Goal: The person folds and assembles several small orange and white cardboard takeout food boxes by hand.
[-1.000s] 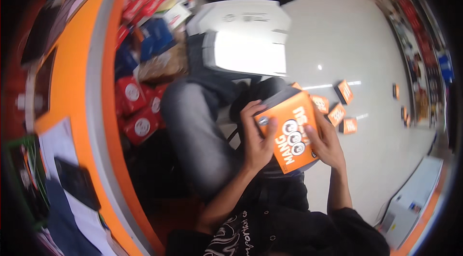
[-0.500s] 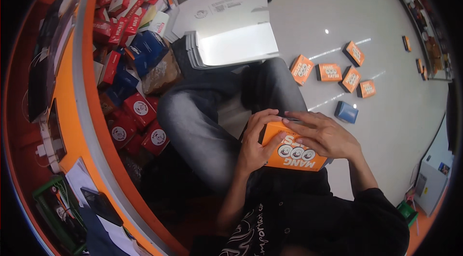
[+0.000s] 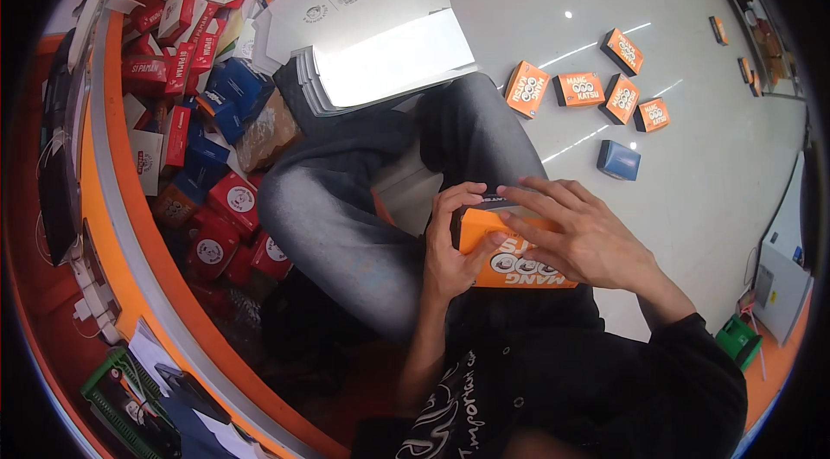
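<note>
An orange and black cardboard box [image 3: 527,276] rests at my lap, its lettered face upside down to me. My left hand [image 3: 451,245] wraps round the box's left end, thumb on the orange face and fingers along the far edge. Over its right part lies my right hand [image 3: 577,232], fingers stretched and spread toward the far edge, thumb on the orange face. A dark far side of the box shows between the fingertips. Beyond my legs lies a stack of unfolded white cardboard sheets [image 3: 393,61], overlapping my shin.
Several orange boxes [image 3: 577,90] and a blue box [image 3: 619,160] lie on the pale tiled floor to the right. Red boxes [image 3: 232,200] and blue boxes [image 3: 233,96] are heaped at left, beside an orange counter [image 3: 169,321]. A green basket [image 3: 121,390] stands beyond it.
The view has shifted, so the floor boxes and sheets appear higher and further left. My right hand's fingers are more spread, and the box's far edge shows more dark side.
</note>
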Action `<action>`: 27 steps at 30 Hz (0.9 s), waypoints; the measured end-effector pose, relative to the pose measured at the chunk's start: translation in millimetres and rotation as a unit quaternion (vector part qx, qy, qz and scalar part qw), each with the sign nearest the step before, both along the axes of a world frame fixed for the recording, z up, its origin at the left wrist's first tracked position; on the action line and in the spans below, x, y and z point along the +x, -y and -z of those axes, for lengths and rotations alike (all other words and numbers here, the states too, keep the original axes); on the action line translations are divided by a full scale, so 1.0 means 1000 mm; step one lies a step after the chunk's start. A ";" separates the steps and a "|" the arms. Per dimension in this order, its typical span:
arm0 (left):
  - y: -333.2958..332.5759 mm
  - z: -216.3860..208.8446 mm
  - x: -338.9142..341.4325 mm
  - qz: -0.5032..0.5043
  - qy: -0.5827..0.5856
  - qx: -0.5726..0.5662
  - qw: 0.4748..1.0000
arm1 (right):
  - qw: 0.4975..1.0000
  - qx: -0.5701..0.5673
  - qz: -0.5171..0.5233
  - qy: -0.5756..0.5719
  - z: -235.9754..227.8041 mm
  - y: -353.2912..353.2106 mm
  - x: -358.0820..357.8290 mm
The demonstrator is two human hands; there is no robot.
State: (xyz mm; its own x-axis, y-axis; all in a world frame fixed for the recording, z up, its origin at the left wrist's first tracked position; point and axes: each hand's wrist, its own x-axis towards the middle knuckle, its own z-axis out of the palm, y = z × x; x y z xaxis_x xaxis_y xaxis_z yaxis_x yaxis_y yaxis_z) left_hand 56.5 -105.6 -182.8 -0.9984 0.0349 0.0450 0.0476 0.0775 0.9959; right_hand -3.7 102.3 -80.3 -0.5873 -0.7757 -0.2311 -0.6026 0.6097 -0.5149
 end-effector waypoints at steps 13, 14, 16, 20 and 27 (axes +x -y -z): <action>-0.001 0.003 0.001 0.025 -0.022 0.075 0.997 | 0.975 -0.163 0.016 0.152 0.016 -0.007 -0.015; -0.001 0.004 0.001 0.025 -0.025 0.073 0.997 | 0.974 -0.163 0.020 0.156 0.017 -0.007 -0.015; -0.001 0.005 0.000 0.027 -0.032 0.070 0.997 | 0.976 -0.155 0.018 0.154 0.017 -0.007 -0.016; -0.002 0.005 0.001 0.010 -0.047 0.064 0.997 | 0.980 -0.135 0.013 0.143 0.009 -0.005 -0.018; -0.003 0.005 0.004 0.009 -0.034 0.050 0.998 | 0.988 -0.068 0.015 0.139 0.006 -0.002 -0.013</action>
